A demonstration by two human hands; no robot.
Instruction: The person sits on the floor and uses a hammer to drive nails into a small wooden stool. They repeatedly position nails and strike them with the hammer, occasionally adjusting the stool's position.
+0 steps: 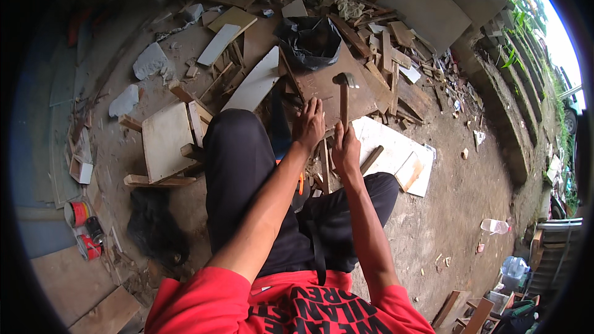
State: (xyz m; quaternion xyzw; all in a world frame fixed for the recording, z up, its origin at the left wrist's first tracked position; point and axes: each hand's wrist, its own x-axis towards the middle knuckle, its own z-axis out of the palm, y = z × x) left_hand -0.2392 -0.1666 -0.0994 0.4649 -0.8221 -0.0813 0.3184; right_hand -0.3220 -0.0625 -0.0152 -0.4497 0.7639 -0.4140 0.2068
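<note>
My right hand (346,148) is closed round the wooden handle of a hammer (344,105). The hammer's dark metal head points away from me, over a brown wooden board (365,91). Just left of it, my left hand (309,122) grips the near left part of that board, fingers bent and close together. A thin dark mark or piece, too small to make out, lies by its fingertips. On the board's far end sits a black plastic bag (311,42), its mouth open. A narrow wood strip (289,74) runs along the board's left edge.
Scrap wood (387,55) is heaped beyond the board. A white panel (387,148) lies by my right knee. To the left are a pale wooden piece with legs (166,139), a black bag (156,226) and red tins (79,214). Bottles (495,226) and concrete steps (504,99) stand right.
</note>
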